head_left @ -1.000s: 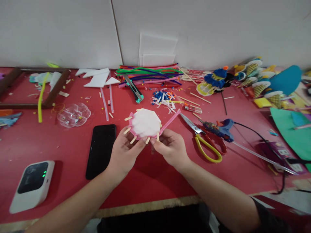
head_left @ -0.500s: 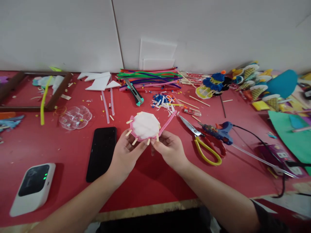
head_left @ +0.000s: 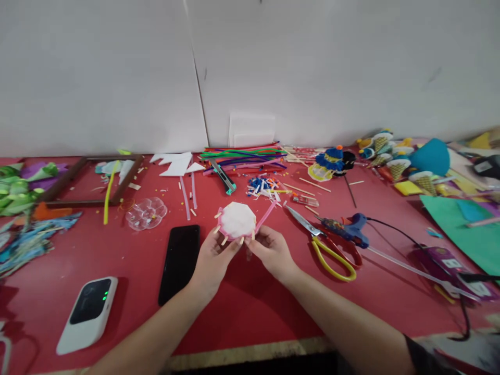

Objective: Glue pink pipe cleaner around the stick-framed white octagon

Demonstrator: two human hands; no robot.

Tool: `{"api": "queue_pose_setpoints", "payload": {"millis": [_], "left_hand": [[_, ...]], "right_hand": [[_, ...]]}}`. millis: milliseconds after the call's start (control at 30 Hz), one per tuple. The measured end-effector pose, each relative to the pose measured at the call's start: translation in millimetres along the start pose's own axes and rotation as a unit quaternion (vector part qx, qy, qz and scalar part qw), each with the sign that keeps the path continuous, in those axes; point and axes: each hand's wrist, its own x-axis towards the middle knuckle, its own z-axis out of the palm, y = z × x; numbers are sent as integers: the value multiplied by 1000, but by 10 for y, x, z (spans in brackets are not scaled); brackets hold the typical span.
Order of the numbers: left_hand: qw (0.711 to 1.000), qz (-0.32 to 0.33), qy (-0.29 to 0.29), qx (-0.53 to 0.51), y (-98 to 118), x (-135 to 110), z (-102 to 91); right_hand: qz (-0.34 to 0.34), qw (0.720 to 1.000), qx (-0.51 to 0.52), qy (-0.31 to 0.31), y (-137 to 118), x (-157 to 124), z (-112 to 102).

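Observation:
Between my two hands is a white disc with short wooden sticks (head_left: pixel 236 221), held just above the red table. A pink pipe cleaner (head_left: pixel 266 216) runs along its near edge between the sticks, and its loose end sticks out to the upper right. My left hand (head_left: pixel 214 260) grips the disc's lower left, thumb at the near rim. Closed at the lower right, my right hand (head_left: pixel 272 254) pinches the rim close to where the pink strand leaves it. The fingers underneath are partly hidden.
Right of my hands lie yellow-and-red-handled scissors (head_left: pixel 328 250) and a blue glue gun (head_left: pixel 347 229) with its cord. A black phone (head_left: pixel 179 263) and a white device (head_left: pixel 88 315) lie left. Behind are a cutter (head_left: pixel 223 177), pipe cleaners (head_left: pixel 242 154) and scraps (head_left: pixel 263 186).
The camera view has tilted up and swung left, so the table appears lower and further right. Both hands keep their hold on the disc, which looks slightly more tilted.

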Motion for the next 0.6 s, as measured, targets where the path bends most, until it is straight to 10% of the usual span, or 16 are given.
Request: {"api": "queue_pose_setpoints", "payload": {"millis": [600], "left_hand": [[997, 71, -29, 28, 6, 141, -20]], "right_hand": [[-53, 998, -9, -33, 84, 146, -63]]}}
